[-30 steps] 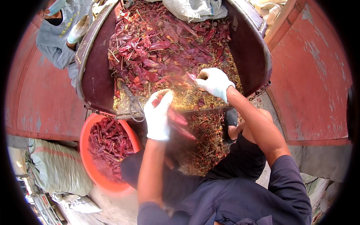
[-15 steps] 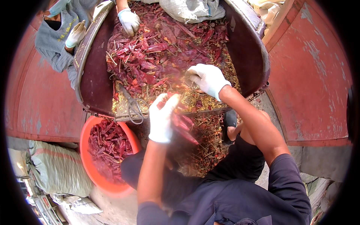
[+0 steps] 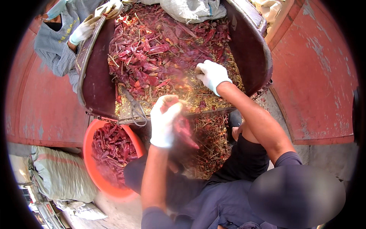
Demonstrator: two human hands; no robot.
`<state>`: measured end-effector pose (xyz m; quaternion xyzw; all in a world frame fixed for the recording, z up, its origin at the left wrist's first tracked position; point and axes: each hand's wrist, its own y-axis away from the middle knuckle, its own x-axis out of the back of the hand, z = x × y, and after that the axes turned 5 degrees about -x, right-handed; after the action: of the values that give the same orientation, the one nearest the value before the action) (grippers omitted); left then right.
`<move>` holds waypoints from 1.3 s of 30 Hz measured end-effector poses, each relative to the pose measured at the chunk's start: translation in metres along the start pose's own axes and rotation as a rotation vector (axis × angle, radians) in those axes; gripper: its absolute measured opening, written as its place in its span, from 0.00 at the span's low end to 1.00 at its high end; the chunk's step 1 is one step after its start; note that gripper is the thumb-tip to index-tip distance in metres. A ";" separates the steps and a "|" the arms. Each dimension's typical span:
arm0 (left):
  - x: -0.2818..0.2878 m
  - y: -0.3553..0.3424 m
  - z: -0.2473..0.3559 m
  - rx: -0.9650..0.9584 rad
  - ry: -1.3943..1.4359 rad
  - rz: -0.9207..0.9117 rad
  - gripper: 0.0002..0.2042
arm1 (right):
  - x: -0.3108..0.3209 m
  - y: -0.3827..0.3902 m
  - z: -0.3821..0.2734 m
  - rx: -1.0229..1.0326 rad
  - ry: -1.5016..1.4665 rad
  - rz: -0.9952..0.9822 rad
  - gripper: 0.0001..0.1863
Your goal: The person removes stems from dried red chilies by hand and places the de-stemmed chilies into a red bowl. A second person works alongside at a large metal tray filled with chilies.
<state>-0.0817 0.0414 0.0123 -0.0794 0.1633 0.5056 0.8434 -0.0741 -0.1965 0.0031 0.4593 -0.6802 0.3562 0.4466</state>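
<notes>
My left hand point(image 3: 164, 122), in a white glove, is closed around a few dried red chili peppers point(image 3: 185, 131) that hang down past its right side, blurred by motion. Over the front part of the cart bed is my right hand point(image 3: 214, 76), also gloved; its thumb and fingers are pinched together, and whatever may be in them is hidden. Beneath and beyond both hands lies a heap of dried chili peppers point(image 3: 152, 57) with stems and loose yellow seeds point(image 3: 234, 78). A pair of scissors point(image 3: 133, 102) with loop handles rests at the cart's front edge.
High dark-red walls flank the cart point(image 3: 249, 49). An orange tub point(image 3: 88, 152) of chilies stands left of my leg. Stems litter the ground point(image 3: 209, 147) below. A co-worker's gloved hand point(image 3: 82, 30) is at the left wall. Full sacks point(image 3: 63, 173) lie lower left; a white sack point(image 3: 190, 10) lies at the back.
My right hand has shifted slightly right, away from my left hand. My left hand stays nearly in place with the chilies. The co-worker's other hand has left the heap for the cart's left rim.
</notes>
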 end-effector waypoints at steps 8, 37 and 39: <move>-0.011 -0.004 0.009 -0.043 -0.278 0.067 0.15 | 0.037 0.018 -0.010 -0.246 -0.976 -0.332 0.15; 0.008 0.002 0.007 -0.077 -0.150 0.153 0.09 | -0.017 0.001 -0.015 -0.079 -0.136 -0.044 0.10; 0.006 0.002 0.010 -0.060 -0.149 0.143 0.09 | -0.010 0.005 -0.008 -0.131 -0.409 -0.107 0.11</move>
<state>-0.0795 0.0501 0.0193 -0.0549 0.0903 0.5736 0.8123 -0.0749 -0.1851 -0.0038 0.5272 -0.7531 0.1866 0.3466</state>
